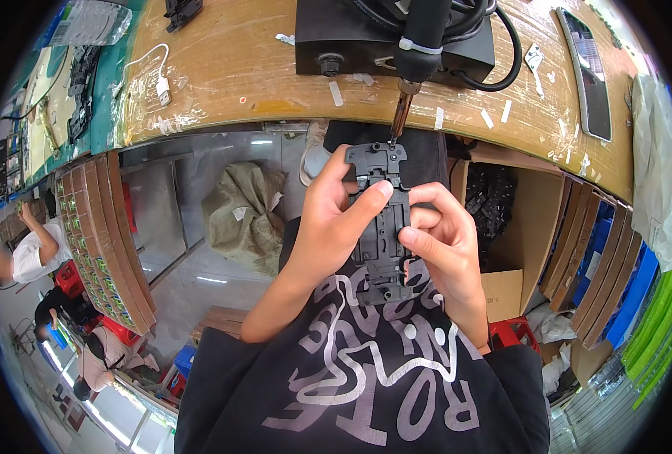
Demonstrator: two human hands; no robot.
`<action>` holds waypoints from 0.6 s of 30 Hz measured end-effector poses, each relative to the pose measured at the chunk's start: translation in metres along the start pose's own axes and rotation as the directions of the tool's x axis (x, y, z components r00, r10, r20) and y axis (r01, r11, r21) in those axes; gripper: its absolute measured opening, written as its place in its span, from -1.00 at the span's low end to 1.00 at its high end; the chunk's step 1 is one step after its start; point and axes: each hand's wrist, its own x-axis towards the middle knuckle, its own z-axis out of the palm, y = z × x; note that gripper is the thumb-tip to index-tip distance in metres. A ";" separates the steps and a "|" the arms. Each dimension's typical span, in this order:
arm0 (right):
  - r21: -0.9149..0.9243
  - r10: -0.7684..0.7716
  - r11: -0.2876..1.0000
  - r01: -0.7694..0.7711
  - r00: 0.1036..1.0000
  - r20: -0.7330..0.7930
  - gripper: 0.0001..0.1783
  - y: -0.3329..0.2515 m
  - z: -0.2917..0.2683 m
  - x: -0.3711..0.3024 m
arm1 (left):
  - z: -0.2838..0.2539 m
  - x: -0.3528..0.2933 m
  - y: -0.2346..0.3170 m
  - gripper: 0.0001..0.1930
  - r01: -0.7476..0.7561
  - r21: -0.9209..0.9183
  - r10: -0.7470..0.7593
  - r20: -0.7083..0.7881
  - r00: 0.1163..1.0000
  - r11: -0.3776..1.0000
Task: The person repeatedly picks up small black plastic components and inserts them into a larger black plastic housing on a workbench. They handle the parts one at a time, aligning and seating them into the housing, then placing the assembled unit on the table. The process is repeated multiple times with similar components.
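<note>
Above my lap, both hands hold a long black plastic chassis [385, 219] with raised ribs, slots and small holes. My left hand [327, 216] is closed on its left side, thumb pressed on the upper face. Along the opposite edge, my right hand [449, 242] grips with thumb and bent fingers. An electric screwdriver [424, 38] with a black body points down from above. Its bit [394, 136] is at the chassis's far end, near a small round fitting; whether it touches is too fine to tell.
A black control box [317, 41] with coiled cable stands on the film-covered bench [222, 83]. A phone [595, 83] lies right, a white USB cable [163, 89] left. Below are a cardboard box [536, 227] of black parts and a sack [245, 216]. Other people sit far left.
</note>
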 end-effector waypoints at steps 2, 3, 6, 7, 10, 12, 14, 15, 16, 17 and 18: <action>-0.007 0.004 1.000 -0.004 1.000 0.003 -0.73 -0.001 -0.001 0.000 | 0.000 0.001 0.000 -0.76 -0.009 0.007 0.009 0.004 1.000 1.000; -0.007 0.003 1.000 -0.003 1.000 0.003 -0.73 -0.001 -0.001 0.001 | 0.000 0.001 -0.001 -0.76 -0.013 0.010 0.013 0.006 1.000 1.000; -0.005 0.003 1.000 -0.003 1.000 0.000 -0.73 -0.003 0.000 0.001 | 0.000 0.002 -0.001 -0.75 -0.010 0.002 0.010 0.004 1.000 1.000; -0.006 0.005 1.000 -0.005 1.000 -0.002 -0.73 -0.003 0.001 0.001 | 0.000 0.002 -0.001 -0.75 -0.012 0.003 0.012 0.006 1.000 1.000; -0.002 0.007 1.000 -0.007 1.000 0.001 -0.73 -0.003 0.000 0.001 | 0.000 0.002 -0.001 -0.76 -0.012 0.001 0.012 0.008 1.000 1.000; -0.002 0.005 1.000 -0.005 1.000 -0.004 -0.73 -0.002 0.000 0.002 | 0.000 0.002 0.000 -0.76 -0.004 -0.008 0.004 0.004 1.000 1.000; -0.004 0.000 1.000 0.000 1.000 -0.015 -0.73 -0.001 0.000 0.002 | 0.003 0.000 -0.002 -0.77 -0.011 0.006 0.011 -0.030 0.999 1.000; 0.008 0.010 1.000 -0.010 1.000 -0.019 -0.73 0.000 -0.001 0.002 | 0.004 -0.001 -0.004 -0.78 -0.015 0.013 0.015 -0.047 0.999 1.000; 0.021 0.021 1.000 -0.020 1.000 -0.022 -0.74 0.000 -0.002 0.003 | 0.004 0.000 -0.005 -0.78 -0.001 0.001 0.001 -0.055 0.998 1.000; 0.025 0.024 0.999 -0.023 0.999 -0.026 -0.74 0.000 -0.002 0.003 | 0.004 0.001 -0.006 -0.78 0.014 -0.011 -0.014 -0.063 0.998 1.000; 0.030 0.027 0.999 -0.026 0.999 -0.028 -0.74 0.000 -0.002 0.004 | 0.003 0.002 -0.006 -0.79 0.028 -0.024 -0.029 -0.071 0.997 0.999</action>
